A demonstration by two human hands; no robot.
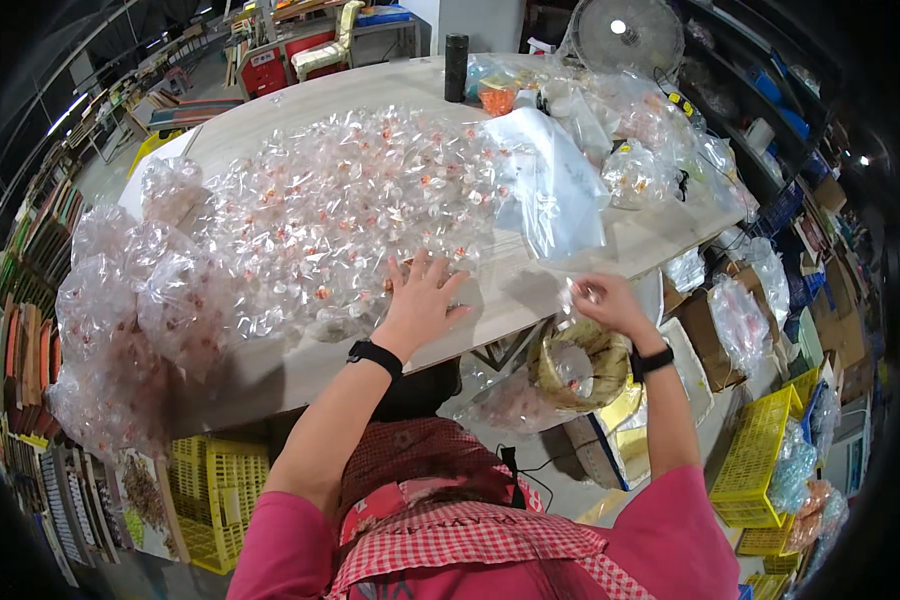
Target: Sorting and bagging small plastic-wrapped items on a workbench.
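A wide pile of small clear plastic packets [360,200] with orange and white bits inside covers much of the table [500,320]. My left hand [420,300] lies at the near right edge of that pile, fingers spread, touching the packets. Off the table's right front edge, my right hand [613,303] is closed in a pinch on a small clear packet [567,302], partly hidden by the fingers. Below it stands a round, yellowish-rimmed container [545,372] with clear plastic in and around it. A stack of clear plastic bags [550,190] lies flat beyond my right hand.
Large filled clear bags [185,300] bulge over the table's left end. A black bottle [456,68], a fan [628,35] and more bagged items [640,175] stand toward the back. Yellow crates [755,455] and cardboard boxes [705,335] are at the right; another yellow crate [220,500] is below left.
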